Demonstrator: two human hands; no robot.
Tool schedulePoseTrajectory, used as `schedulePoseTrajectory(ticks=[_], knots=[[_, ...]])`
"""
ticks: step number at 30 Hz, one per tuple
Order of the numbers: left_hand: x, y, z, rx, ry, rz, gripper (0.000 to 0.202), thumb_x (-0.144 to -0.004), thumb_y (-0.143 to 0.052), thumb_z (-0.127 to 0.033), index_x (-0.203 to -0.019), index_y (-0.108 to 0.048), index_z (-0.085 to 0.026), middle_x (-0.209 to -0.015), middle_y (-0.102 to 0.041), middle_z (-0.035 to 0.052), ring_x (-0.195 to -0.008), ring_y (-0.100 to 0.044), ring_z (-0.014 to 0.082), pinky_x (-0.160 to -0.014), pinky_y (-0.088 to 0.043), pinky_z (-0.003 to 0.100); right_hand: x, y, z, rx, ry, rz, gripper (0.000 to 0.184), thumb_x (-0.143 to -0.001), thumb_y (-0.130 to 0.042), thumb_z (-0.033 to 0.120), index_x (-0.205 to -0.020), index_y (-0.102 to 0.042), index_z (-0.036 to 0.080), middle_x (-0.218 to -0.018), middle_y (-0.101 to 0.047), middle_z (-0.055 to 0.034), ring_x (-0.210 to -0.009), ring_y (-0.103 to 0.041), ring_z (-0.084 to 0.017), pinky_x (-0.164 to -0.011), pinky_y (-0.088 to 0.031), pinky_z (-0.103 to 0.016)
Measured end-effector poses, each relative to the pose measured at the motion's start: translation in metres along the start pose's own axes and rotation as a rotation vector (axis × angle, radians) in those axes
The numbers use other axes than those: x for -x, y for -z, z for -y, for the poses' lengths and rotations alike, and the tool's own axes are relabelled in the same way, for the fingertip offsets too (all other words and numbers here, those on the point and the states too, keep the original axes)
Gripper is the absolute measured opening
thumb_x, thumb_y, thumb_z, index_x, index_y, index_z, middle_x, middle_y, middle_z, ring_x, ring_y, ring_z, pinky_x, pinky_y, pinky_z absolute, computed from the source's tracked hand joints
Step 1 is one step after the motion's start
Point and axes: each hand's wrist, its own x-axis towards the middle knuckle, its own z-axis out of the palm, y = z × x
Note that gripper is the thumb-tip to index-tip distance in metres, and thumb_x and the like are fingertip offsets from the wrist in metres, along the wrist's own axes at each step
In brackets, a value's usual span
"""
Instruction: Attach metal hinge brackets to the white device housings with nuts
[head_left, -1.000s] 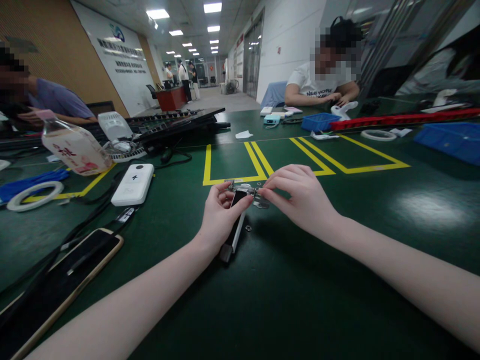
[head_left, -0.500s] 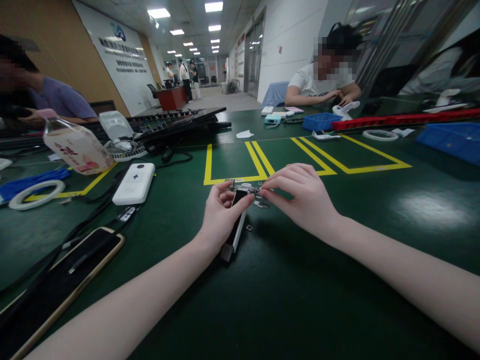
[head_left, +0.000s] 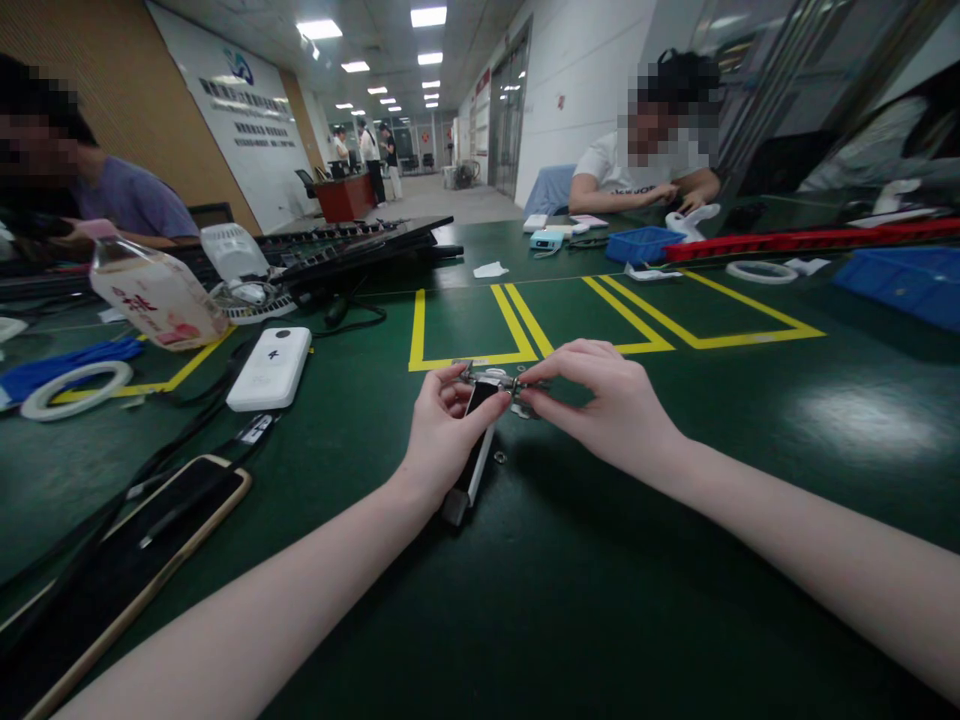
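Note:
My left hand (head_left: 450,420) is closed around a small metal assembly (head_left: 491,378) at the far end of a black and silver bar (head_left: 472,470). The bar slants toward me, its near end low over or on the green table. From the right, the thumb and forefinger of my right hand (head_left: 592,395) pinch at a small metal piece (head_left: 516,385) on the assembly's right side. Fingers cover much of it, so its exact kind is hidden. A small metal ring, perhaps a nut (head_left: 500,457), lies on the table just right of the bar.
Left of my arm are a phone (head_left: 150,550), cables, a white power bank (head_left: 270,368), a tape roll (head_left: 76,390) and a bottle (head_left: 157,285). Yellow tape outlines (head_left: 480,360) mark the table ahead. Blue trays (head_left: 904,285) stand right. Two people sit across the table.
My right hand has shifted slightly, its thumb and forefinger now pinching closer around the metal piece. My left hand keeps its hold, and the bar stays in place.

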Motion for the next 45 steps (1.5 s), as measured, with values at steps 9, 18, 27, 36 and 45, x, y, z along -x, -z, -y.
schedulePoseTrajectory(ticks=[9,18,27,36,45], knots=[[-0.001,0.001,0.001,-0.01,0.007,-0.008,0.056,-0.066,-0.079,-0.023,-0.113,-0.049,-0.016,-0.088,-0.064,0.0034,-0.078,-0.064,0.0152,-0.073,-0.049,0.028,-0.003,0.003,-0.001,-0.165,-0.166,0.069,0.006,-0.078,-0.066,0.026,-0.082,-0.068,0.021,-0.081,-0.069,-0.0019,-0.079,-0.061,-0.02,-0.07,-0.046,-0.034],[0.0,0.002,0.0,-0.004,0.007,-0.002,0.055,-0.068,-0.078,-0.024,-0.114,-0.049,-0.016,-0.09,-0.065,0.004,-0.082,-0.066,0.0165,-0.077,-0.05,0.03,-0.003,0.005,0.005,-0.235,-0.29,0.049,0.007,-0.075,-0.069,0.025,-0.081,-0.071,0.02,-0.079,-0.07,-0.0023,-0.076,-0.064,-0.019,-0.068,-0.048,-0.034],[-0.002,0.002,0.003,-0.007,0.007,-0.017,0.057,-0.067,-0.079,-0.025,-0.114,-0.048,-0.015,-0.089,-0.066,0.0043,-0.082,-0.066,0.0171,-0.076,-0.05,0.03,-0.006,0.004,0.008,-0.185,-0.383,0.047,0.009,-0.074,-0.069,0.026,-0.079,-0.073,0.02,-0.079,-0.069,-0.0033,-0.077,-0.061,-0.02,-0.07,-0.045,-0.035],[-0.001,0.0,0.0,0.001,0.005,-0.049,0.056,-0.067,-0.078,-0.022,-0.114,-0.049,-0.014,-0.085,-0.065,0.0022,-0.078,-0.066,0.0151,-0.075,-0.05,0.029,-0.005,-0.003,0.008,-0.029,-0.259,-0.009,0.005,-0.077,-0.068,0.026,-0.079,-0.071,0.022,-0.079,-0.068,-0.0016,-0.084,-0.058,-0.021,-0.083,-0.037,-0.041],[-0.001,-0.002,-0.003,0.013,0.004,-0.072,0.058,-0.066,-0.078,-0.022,-0.114,-0.048,-0.014,-0.085,-0.065,0.0023,-0.078,-0.066,0.0151,-0.075,-0.05,0.029,-0.003,-0.006,0.002,0.108,-0.124,-0.079,0.006,-0.079,-0.066,0.028,-0.081,-0.066,0.023,-0.093,-0.066,-0.003,-0.092,-0.056,-0.022,-0.083,-0.034,-0.039]])
